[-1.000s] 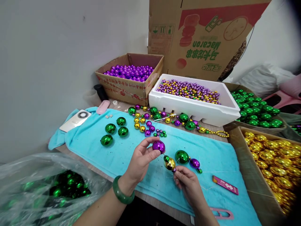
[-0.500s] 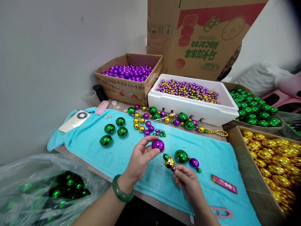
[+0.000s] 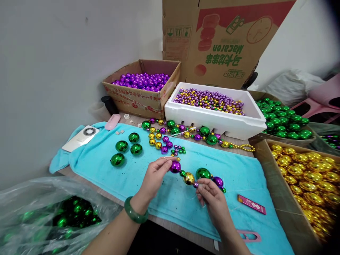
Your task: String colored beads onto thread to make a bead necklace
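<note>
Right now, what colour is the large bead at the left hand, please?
The large bead is purple; head view.

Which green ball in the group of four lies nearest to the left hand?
The rightmost green ball of the four, just below the topmost ball in the picture; that one and the two farther left all lie farther from the left hand.

A big purple bead [image 3: 175, 166], round and shiny, is at the left hand's [image 3: 156, 173] fingertips. A little green bead [image 3: 182, 173], a big gold bead [image 3: 188, 178] and a tiny purple bead [image 3: 196, 185] follow in a line, sloping down to the right hand [image 3: 211, 193], up above the towel [image 3: 172, 198].
</note>
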A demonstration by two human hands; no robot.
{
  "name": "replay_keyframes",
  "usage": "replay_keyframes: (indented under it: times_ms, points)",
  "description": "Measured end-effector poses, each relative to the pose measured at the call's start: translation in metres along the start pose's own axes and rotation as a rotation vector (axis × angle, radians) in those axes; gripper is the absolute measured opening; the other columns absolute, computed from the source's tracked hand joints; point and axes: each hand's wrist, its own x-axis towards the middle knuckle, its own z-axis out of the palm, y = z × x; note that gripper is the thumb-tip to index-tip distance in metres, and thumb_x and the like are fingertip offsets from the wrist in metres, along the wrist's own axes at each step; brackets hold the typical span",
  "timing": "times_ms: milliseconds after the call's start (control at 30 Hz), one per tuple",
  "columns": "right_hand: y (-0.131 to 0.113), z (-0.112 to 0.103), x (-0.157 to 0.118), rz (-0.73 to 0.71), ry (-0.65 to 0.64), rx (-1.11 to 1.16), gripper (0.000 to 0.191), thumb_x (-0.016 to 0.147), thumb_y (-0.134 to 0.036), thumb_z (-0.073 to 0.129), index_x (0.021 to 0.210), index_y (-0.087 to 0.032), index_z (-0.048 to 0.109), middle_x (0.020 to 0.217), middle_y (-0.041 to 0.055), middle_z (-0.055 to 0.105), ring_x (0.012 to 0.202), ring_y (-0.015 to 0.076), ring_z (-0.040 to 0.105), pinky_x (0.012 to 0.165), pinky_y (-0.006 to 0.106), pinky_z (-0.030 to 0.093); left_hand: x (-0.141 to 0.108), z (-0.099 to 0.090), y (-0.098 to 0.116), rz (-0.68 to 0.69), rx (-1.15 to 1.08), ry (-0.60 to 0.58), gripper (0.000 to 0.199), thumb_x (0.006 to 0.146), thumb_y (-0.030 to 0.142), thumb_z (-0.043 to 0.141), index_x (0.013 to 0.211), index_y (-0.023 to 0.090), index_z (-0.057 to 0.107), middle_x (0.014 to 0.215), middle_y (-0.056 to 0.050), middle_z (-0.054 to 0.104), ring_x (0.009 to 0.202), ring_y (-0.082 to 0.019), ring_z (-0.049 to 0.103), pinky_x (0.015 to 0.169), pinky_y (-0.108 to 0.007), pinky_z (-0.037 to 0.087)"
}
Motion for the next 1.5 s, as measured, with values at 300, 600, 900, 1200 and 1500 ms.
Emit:
replay_keyframes:
  times_ms: [300,600,900,1200,1500]
  points:
    - [0.001,0.008,0.006,-0.009,0.041,-0.191,0.037,0.064,-0.043,0.073,0.087,-0.017,0.061,0.061,0.0009,0.061,0.046,0.0116,0.049,0.039,0.022,0.034,0.020,-0.022,-0.034,-0.124,-0.098,0.145,0.024,0.066,0.033,0.074,0.078,0.013,0.070,0.078,-0.004,0.067,0.070,-0.011,0.058,0.067,-0.024,0.045]
    - [-0.012,0.024,0.006,-0.601,0.127,-0.904,0.018,0.083,-0.024,0.050,0.090,-0.020,0.066,0.091,0.0093,0.069,0.083,0.0229,0.062,0.077,0.037,0.049,0.019,-0.037,-0.019,-0.133,-0.056,0.178,0.029,0.068,0.038,0.071,0.079,0.013,0.063,0.072,-0.003,0.064,0.063,-0.012,0.061,0.058,-0.023,0.047]
    - [-0.031,0.090,0.015,-0.679,-0.122,-0.833,0.027,0.085,-0.016,0.050,0.109,-0.020,0.063,0.113,0.0095,0.065,0.107,0.0213,0.059,0.092,0.034,0.047,0.007,-0.031,0.031,0.209,0.176,0.084,0.014,0.076,0.029,0.065,0.078,0.016,0.067,0.071,-0.002,0.067,0.065,-0.014,0.063,0.061,-0.025,0.052]
    - [-0.023,0.085,0.015,-0.520,-0.168,-0.758,0.017,0.083,-0.016,0.051,0.078,-0.020,0.067,0.084,0.0044,0.070,0.084,0.0187,0.065,0.078,0.030,0.050,0.011,-0.043,0.032,0.337,0.076,0.148,0.010,0.078,0.026,0.065,0.082,0.017,0.066,0.072,-0.001,0.066,0.060,-0.012,0.061,0.058,-0.025,0.052]
    - [-0.023,0.076,0.015,-0.394,-0.124,-0.688,0.015,0.079,-0.020,0.055,0.073,-0.019,0.069,0.073,0.0031,0.069,0.071,0.0176,0.063,0.070,0.029,0.049,0.029,-0.040,0.020,0.293,-0.112,0.150,0.022,0.081,0.038,0.060,0.087,0.017,0.065,0.073,-0.002,0.065,0.060,-0.012,0.061,0.055,-0.024,0.051]
